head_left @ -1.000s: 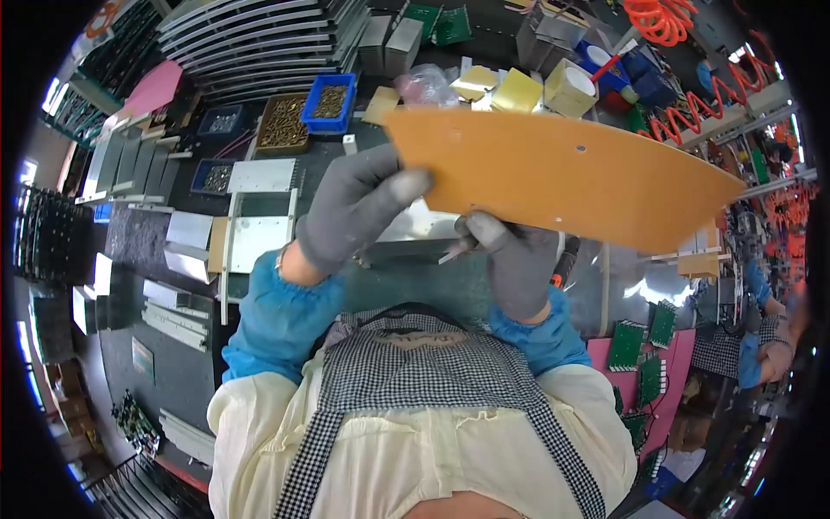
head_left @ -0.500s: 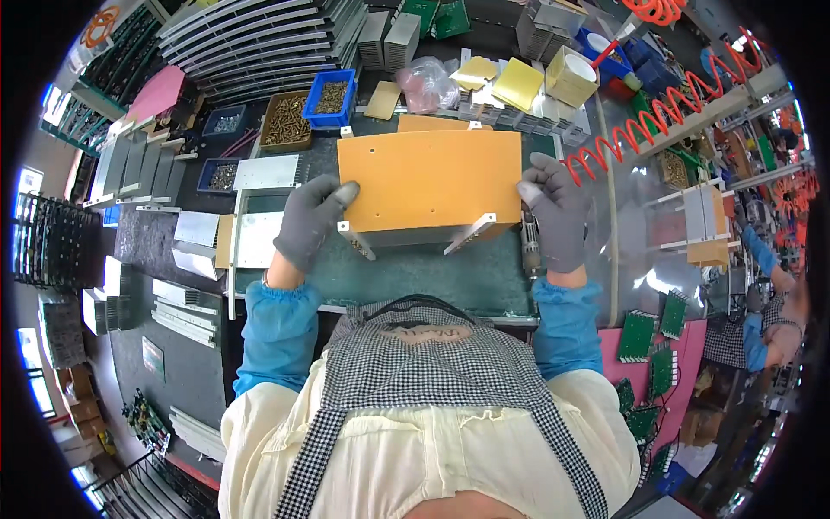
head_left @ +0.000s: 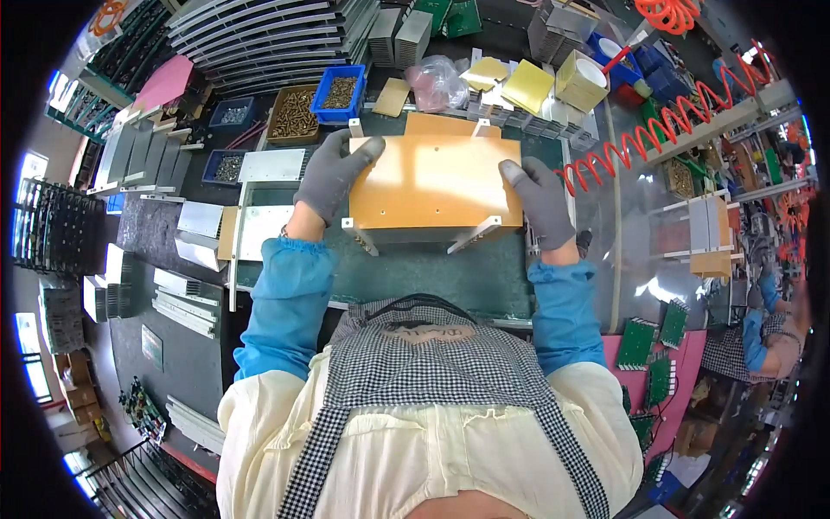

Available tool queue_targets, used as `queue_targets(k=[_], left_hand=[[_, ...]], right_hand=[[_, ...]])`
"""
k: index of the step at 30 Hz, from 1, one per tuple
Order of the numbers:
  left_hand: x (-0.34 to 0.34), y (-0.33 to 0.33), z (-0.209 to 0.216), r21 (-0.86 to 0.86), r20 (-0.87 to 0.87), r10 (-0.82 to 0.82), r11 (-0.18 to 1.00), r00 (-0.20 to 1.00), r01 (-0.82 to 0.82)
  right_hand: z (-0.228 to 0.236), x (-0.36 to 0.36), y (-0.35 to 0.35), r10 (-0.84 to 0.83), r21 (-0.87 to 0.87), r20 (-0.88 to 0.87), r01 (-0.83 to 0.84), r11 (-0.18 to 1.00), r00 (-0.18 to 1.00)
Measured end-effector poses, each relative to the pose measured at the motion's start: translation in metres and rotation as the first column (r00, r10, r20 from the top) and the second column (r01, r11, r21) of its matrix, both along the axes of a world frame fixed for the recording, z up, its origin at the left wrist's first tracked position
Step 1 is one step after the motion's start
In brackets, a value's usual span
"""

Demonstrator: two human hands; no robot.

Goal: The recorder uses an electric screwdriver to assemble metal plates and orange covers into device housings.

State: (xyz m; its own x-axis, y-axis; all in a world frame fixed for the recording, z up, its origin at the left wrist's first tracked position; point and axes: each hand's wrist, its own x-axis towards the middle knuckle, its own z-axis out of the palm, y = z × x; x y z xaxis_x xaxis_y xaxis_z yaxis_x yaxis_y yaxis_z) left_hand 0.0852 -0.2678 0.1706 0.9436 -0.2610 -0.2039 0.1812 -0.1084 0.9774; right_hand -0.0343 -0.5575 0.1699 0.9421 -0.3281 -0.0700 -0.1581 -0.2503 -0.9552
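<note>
With my left grip point(head_left: 335, 180) and my right grip point(head_left: 543, 203) I hold the orange panel point(head_left: 437, 186) by its 2 side edges, thumbs on its upper face, so it lies between them over the green bench point(head_left: 415, 278). Along its near edge, between my grips, 2 pale posts point(head_left: 348, 225) stick out. Beyond my left grip sit a blue bin point(head_left: 335, 115) and a brown box point(head_left: 292, 140) of small metal parts, while a red coiled hose point(head_left: 641, 145) stretches right of my right grip.
</note>
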Motion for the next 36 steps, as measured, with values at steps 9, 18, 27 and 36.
queue_targets(k=[9, 18, 27, 36], left_hand=[[-0.005, 0.005, -0.014, 0.089, -0.029, -0.023, 0.996, 0.999, 0.025], [-0.020, 0.013, -0.012, -0.108, -0.041, -0.151, 0.983, 0.988, 0.146], [-0.023, 0.013, -0.014, -0.100, -0.083, -0.115, 0.989, 0.990, 0.107], [-0.014, 0.062, -0.049, -0.786, -0.514, -0.092, 0.448, 0.853, -0.426]], right_hand=[[-0.005, 0.000, 0.001, -0.057, -0.027, 0.147, 0.062, 0.998, 0.987], [0.047, 0.012, 0.016, 0.439, -0.711, 0.304, -0.106, 0.695, 0.846], [0.027, 0.018, 0.016, 0.487, -0.820, 0.172, -0.149, 0.552, 0.856], [0.014, -0.015, -0.044, -0.020, -0.457, 0.190, 0.106, 0.883, 0.982]])
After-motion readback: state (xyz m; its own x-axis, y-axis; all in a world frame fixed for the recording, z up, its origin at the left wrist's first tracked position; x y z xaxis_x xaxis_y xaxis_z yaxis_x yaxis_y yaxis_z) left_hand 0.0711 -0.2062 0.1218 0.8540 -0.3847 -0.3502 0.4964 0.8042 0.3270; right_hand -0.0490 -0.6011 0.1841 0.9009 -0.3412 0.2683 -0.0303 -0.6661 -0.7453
